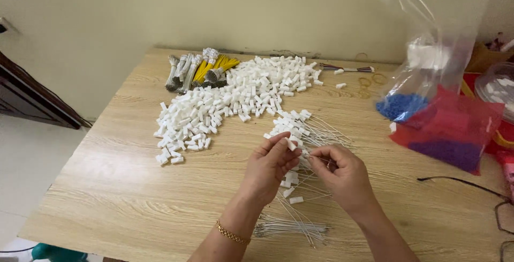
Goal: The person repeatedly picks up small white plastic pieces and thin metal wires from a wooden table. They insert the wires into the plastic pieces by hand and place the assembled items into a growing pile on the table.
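My left hand pinches a small white plastic connector between thumb and fingers. My right hand holds a thin white wire whose end meets that connector. Both hands hover over the wooden table near its middle. Just beyond them lies a cluster of connectors with wires fitted. Loose white wires lie below my hands. A big heap of white connectors spreads across the far half of the table.
Bundles of grey and yellow wires lie at the far left of the heap. A clear plastic bag and a red bag sit at the right, with rubber bands nearby. Black eyeglasses rest at the right edge.
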